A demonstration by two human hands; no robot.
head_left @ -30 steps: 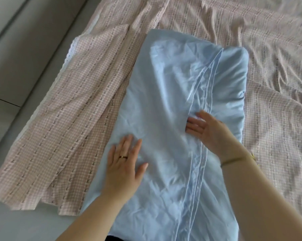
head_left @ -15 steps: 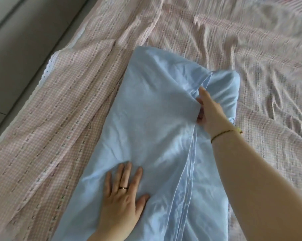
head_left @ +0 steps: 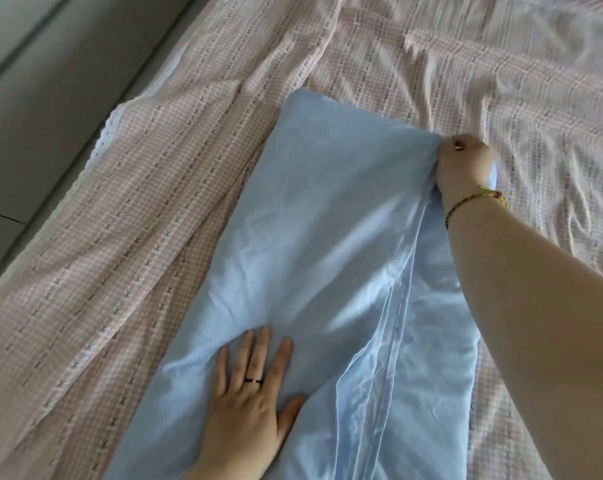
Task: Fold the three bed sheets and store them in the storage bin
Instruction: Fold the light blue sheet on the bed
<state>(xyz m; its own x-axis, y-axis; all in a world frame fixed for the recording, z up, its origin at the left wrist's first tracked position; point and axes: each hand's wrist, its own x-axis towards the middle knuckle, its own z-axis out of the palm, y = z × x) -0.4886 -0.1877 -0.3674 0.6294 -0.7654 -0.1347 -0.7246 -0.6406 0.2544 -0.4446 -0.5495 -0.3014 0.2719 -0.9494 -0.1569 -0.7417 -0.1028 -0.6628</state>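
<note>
The left hand (head_left: 248, 393) lies flat, palm down with fingers spread, at about 6 o'clock in the view, pressing the near part of the light blue sheet (head_left: 314, 244) (a ring shows on one finger). The right arm reaches out straight toward 2 o'clock, and the right hand (head_left: 463, 164) is closed in a fist on the sheet's far right corner, bunching the cloth. The blue sheet lies as a long folded band from 6 towards 1 o'clock on the pink checked sheet (head_left: 147, 209).
</note>
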